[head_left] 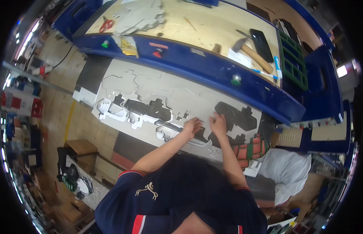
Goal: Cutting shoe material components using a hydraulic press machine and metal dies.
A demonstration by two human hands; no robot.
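Observation:
A large pale grey sheet (pixel 150 85) with cut outlines lies in front of me, and irregular openings in it show a dark surface beneath. My left hand (pixel 193 126) rests low over the middle of the sheet, its fingers curled inward. Close to its right, my right hand (pixel 217 123) is closed in a pinch at the edge of a big dark opening (pixel 238 115). What either set of fingers holds is hidden or too small to make out. White cut-out shapes (pixel 111 111) show at the sheet's left end.
Beyond the sheet runs a blue frame (pixel 169 52) with a red button (pixel 157 52) and a green button (pixel 236 80). The wooden top behind bears stacked grey pieces (pixel 138 17), scissors (pixel 107 25), a hammer (pixel 255 54) and a phone (pixel 261 45). A white bag (pixel 287 171) sits right.

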